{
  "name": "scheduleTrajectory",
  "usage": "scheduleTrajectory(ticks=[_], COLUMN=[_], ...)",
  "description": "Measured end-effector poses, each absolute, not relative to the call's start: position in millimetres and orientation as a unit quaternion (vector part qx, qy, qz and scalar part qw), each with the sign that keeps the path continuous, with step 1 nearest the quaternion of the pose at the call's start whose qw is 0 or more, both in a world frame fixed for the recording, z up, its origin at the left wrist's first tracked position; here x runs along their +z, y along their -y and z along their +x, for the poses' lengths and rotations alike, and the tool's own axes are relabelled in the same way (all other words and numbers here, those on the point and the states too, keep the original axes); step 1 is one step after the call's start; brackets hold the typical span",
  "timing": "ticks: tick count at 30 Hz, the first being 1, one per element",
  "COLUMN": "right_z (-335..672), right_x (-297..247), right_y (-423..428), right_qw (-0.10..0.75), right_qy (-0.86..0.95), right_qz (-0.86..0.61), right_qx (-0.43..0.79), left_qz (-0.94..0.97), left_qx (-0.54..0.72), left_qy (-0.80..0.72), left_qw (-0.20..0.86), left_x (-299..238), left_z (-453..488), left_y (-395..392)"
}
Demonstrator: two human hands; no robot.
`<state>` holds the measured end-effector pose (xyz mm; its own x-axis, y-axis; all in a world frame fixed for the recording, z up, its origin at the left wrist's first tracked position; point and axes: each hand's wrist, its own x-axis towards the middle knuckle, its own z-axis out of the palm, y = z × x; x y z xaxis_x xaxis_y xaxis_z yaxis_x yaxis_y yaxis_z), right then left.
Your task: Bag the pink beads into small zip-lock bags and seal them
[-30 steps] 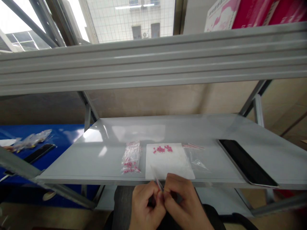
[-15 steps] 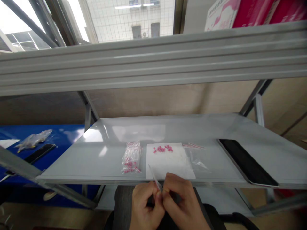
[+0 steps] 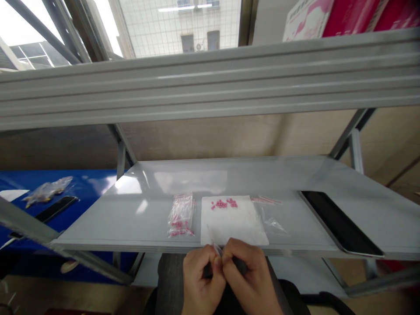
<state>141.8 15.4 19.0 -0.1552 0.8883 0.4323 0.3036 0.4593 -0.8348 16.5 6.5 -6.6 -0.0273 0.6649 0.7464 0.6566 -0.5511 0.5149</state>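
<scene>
Your left hand (image 3: 202, 276) and right hand (image 3: 248, 274), grips narrow, pinched thin clear plastic strip (image 3: 217, 250); pink beads (image 3: 223, 203) lay beyond on white sheet (image 3: 229, 223).

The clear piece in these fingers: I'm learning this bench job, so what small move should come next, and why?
Probably bring the thin clear plastic piece forward over the white sheet, since the left hand and right hand pinch it at the sheet's near edge, while the pink beads lie clustered by the far edge.

Black tablet (image 3: 341, 223) on a grey metal shelf (image 3: 262, 175)
</scene>
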Motion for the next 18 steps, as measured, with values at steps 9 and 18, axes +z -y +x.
scheduleTrajectory(ticks=[9,18], right_z=[158.5,162.1], right_x=[12.8,20.8], right_y=[-27.6,-27.1], right_qw=[0.496,0.450], right_qy=[0.675,0.632], right_qz=[-0.480,-0.445], right_qx=[0.260,0.447], left_qz=[0.700,0.729], left_qx=[0.528,0.502], left_qy=[-0.480,-0.464], left_qw=[0.029,-0.006], left_x=[-6.4,2.9], left_z=[16.5,8.2], left_y=[-5.3,-1.8])
